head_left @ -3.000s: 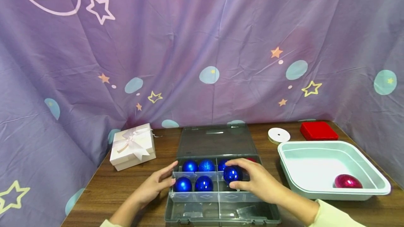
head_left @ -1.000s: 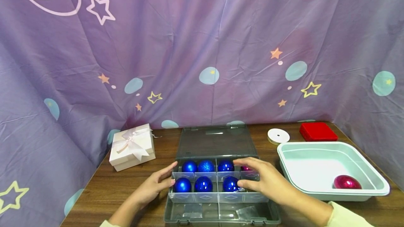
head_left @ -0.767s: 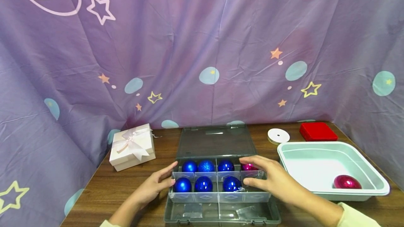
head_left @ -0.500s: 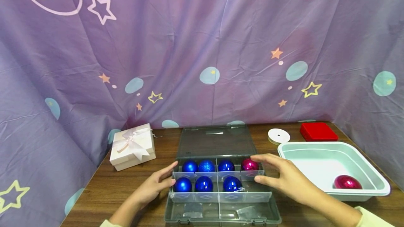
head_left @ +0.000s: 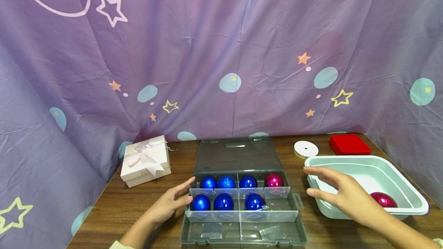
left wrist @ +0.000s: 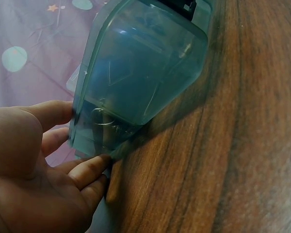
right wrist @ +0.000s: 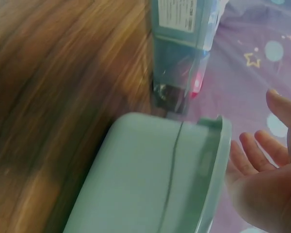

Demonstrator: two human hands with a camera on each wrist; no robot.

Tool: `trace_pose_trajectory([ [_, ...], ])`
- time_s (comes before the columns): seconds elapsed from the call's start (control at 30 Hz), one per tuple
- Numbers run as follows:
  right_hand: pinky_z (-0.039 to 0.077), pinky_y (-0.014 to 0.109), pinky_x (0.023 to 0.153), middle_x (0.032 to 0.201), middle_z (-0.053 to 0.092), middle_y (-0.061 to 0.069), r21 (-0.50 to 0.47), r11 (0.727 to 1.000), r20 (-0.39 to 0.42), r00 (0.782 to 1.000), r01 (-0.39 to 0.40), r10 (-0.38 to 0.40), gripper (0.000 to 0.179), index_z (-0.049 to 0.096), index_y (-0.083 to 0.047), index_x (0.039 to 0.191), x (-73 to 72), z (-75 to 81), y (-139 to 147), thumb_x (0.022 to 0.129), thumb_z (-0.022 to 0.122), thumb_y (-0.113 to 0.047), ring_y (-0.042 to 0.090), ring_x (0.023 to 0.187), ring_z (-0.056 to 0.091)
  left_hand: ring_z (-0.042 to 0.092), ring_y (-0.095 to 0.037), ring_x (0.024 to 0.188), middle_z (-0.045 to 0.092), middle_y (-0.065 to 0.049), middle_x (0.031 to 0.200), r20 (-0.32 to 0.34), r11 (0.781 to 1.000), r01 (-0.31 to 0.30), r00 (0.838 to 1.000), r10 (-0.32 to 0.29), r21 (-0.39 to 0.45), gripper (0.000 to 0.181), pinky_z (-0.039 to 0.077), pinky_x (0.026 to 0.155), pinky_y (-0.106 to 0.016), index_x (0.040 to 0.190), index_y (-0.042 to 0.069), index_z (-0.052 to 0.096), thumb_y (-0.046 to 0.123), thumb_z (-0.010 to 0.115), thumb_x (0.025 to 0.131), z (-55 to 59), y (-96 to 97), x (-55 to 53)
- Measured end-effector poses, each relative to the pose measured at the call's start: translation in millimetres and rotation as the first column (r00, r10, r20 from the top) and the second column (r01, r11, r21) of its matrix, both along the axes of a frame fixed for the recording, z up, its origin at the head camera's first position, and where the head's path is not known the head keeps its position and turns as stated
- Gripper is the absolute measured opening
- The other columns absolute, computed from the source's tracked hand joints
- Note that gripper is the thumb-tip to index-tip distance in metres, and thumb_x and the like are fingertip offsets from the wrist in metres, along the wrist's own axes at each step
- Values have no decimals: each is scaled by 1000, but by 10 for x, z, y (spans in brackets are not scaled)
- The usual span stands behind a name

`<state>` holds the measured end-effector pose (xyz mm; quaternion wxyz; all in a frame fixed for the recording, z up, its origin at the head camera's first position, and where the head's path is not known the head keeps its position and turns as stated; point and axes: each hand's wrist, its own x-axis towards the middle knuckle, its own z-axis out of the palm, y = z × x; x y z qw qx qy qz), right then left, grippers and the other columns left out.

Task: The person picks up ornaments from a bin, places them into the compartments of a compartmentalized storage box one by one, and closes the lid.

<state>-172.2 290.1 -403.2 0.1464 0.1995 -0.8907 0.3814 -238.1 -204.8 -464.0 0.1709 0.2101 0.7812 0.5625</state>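
Note:
A dark grey see-through divided box [head_left: 243, 224] stands with its lid [head_left: 238, 155] tipped back. Several blue Christmas baubles [head_left: 223, 202] sit in its rear and middle rows, and a crimson bauble [head_left: 274, 181] is at the rear right. My left hand [head_left: 167, 205] rests its fingertips against the box's left side; the left wrist view has thumb and fingers [left wrist: 89, 172] right at its wall. Over the left rim of the pale green basin [head_left: 367, 158] my right hand [head_left: 353, 197] hovers with spread fingers, holding nothing. Another crimson bauble [head_left: 384, 200] lies in the basin, partly hidden by that hand.
At the left stands a white gift box [head_left: 147, 160] with a ribbon bow. Behind the basin are a white ribbon spool [head_left: 306, 149] and a red box [head_left: 349, 144]. The box's front compartments hold small clear plastic pieces [head_left: 271, 233]. A purple curtain [head_left: 194, 68] hangs behind the table.
My right hand set a blue bauble in the middle row's right half and released it, then moved right to over the basin. My left hand has stayed at the box's side.

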Motion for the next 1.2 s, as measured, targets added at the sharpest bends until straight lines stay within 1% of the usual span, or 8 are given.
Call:
trace_pose_trajectory([
  [0.57, 32, -4, 86, 125, 72, 14, 126, 977, -46, 985, 171, -166, 46, 70, -10, 128, -15, -109, 622, 86, 85, -23, -28, 114, 40, 21, -55, 150, 22, -31, 165, -12, 1000, -1, 1000, 1, -4, 67, 20, 121, -65, 162, 4, 27, 18, 59, 105, -19, -2, -10],
  [0.67, 39, 6, 73, 128, 70, 20, 166, 966, -1, 980, 198, -200, 50, 69, -8, 131, -34, -106, 733, 88, 83, -27, -22, 100, 49, 20, -54, 150, 21, -30, 166, -5, 1000, -4, 1000, 4, -7, 67, 21, 121, -65, 163, 5, 27, 18, 59, 105, -10, -3, -8],
  [0.73, 41, 12, 69, 130, 68, 23, 207, 954, 28, 974, 216, -226, 51, 68, -6, 132, -51, -99, 803, 89, 82, -30, -7, 99, 58, 20, -54, 150, 21, -30, 166, -1, 1000, -6, 1000, 6, -8, 67, 21, 121, -65, 163, 6, 26, 19, 59, 105, -5, -3, -6],
  [0.8, 51, 28, 77, 132, 65, 29, 228, 952, 53, 974, 205, -222, 53, 66, -2, 134, -67, -100, 867, 91, 80, -29, 19, 103, 66, 19, -55, 150, 20, -30, 166, 4, 1000, -5, 1000, 5, -8, 67, 21, 121, -65, 163, 6, 26, 19, 59, 105, -1, -3, -3],
  [0.9, 50, 53, 90, 132, 63, 34, 274, 941, 67, 972, 198, -224, 54, 65, 2, 133, -86, -96, 957, 91, 79, -29, 51, 118, 59, 18, -55, 151, 19, -29, 167, 11, 1000, 0, 1000, 0, -5, 67, 21, 121, -65, 163, 6, 26, 19, 59, 106, 3, -1, -2],
  [0.97, 49, 64, 87, 131, 62, 36, 293, 940, 80, 975, 175, -207, 55, 64, 5, 132, -99, -91, 1014, 91, 80, -27, 58, 117, 57, 18, -55, 151, 19, -29, 167, 13, 1000, 2, 1000, -1, -4, 68, 20, 121, -65, 163, 6, 26, 18, 59, 106, 5, 1, -3],
  [1.13, 59, 54, 79, 126, 64, 36, 326, 940, 144, 977, 104, -158, 53, 62, 11, 129, -148, -56, 1130, 91, 79, -22, 58, 105, 64, 18, -55, 151, 20, -30, 166, 14, 1000, -4, 1000, 4, 0, 68, 19, 122, -65, 163, 5, 26, 18, 59, 105, 10, 3, -2],
  [1.2, 59, 58, 77, 126, 62, 38, 313, 947, 191, 972, 68, -133, 53, 60, 14, 129, -163, -60, 1162, 92, 77, -20, 58, 103, 64, 18, -55, 151, 20, -30, 166, 17, 1000, -6, 1000, 6, 1, 68, 19, 122, -65, 163, 5, 26, 18, 59, 105, 13, 3, 0],
])
